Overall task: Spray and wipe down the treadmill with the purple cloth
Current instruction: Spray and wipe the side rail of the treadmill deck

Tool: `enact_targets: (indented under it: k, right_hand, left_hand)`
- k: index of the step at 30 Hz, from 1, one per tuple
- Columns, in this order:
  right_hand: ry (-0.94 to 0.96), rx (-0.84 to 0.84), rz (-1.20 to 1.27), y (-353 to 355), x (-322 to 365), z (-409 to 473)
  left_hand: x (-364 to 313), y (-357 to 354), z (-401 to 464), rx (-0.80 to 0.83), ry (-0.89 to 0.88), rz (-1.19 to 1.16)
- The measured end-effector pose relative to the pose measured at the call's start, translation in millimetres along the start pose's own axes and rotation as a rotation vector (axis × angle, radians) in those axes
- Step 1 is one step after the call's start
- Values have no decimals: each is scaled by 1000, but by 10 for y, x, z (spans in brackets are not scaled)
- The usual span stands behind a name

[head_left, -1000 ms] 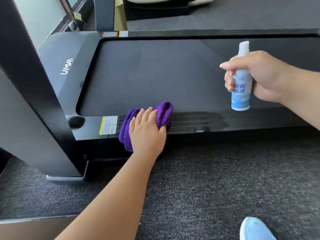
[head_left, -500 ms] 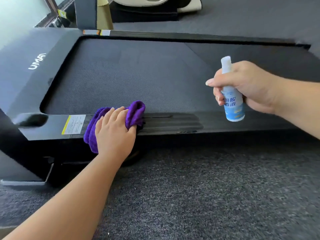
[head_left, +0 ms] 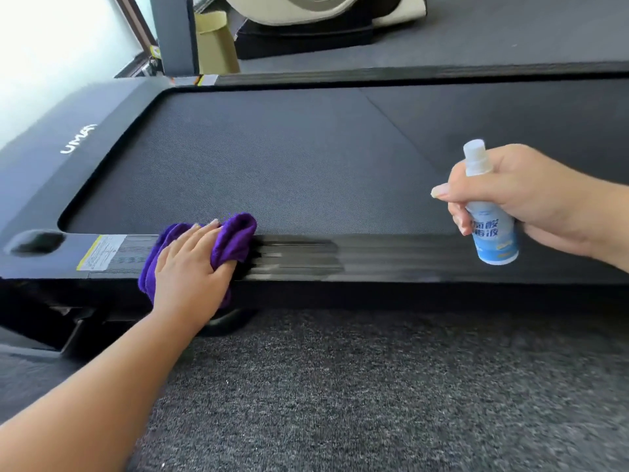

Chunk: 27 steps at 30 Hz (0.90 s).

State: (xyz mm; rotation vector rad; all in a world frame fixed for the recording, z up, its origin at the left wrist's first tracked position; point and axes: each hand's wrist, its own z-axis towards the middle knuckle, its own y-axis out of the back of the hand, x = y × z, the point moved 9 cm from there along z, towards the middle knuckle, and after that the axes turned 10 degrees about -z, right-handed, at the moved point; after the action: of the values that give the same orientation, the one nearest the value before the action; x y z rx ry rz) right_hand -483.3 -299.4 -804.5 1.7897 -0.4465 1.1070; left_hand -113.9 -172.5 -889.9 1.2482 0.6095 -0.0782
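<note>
From the head view, the only one I have, I see my left hand [head_left: 190, 267] spread over the purple cloth [head_left: 235, 238], which is bunched up on the near side rail [head_left: 391, 258] of the treadmill [head_left: 272, 158], just right of the yellow-edged warning label [head_left: 102, 252]. The fingers [head_left: 204, 229] lie fairly straight across the top of the wad while the thumb tucks in at its right edge, so I judge this a pressing hold more than a pinch. The cloth looks soft, light and plush, folding into thick lobes; I expect it to drag and bunch on the ribbed rail rather than slide, so the best place to hold it is flat from above with the palm, keeping the loose folds gathered under the hand. My right hand [head_left: 531, 199] is wrapped around the spray bottle [head_left: 490, 223], fingers curled round its body and the forefinger stretched out level past the neck, below the cap rather than on it, the bottle upright above the rail and well apart from the cloth. It is a small, smooth plastic bottle, probably light and a little slippery if wet, so the mid-body grip suits it. The rail right of the cloth shows streaks. Grey carpet [head_left: 374, 386] lies below.
</note>
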Motion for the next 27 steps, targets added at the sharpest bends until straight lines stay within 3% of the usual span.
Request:
enact_targets:
  k: [8, 27]
  right_hand:
    - [-19, -117, 66, 371, -316, -181]
    - [-100, -351, 249, 948, -722, -779]
  left_hand:
    - [-652, -476, -152, 1, 10, 29]
    - [-2678, -1638, -590, 205, -204, 51]
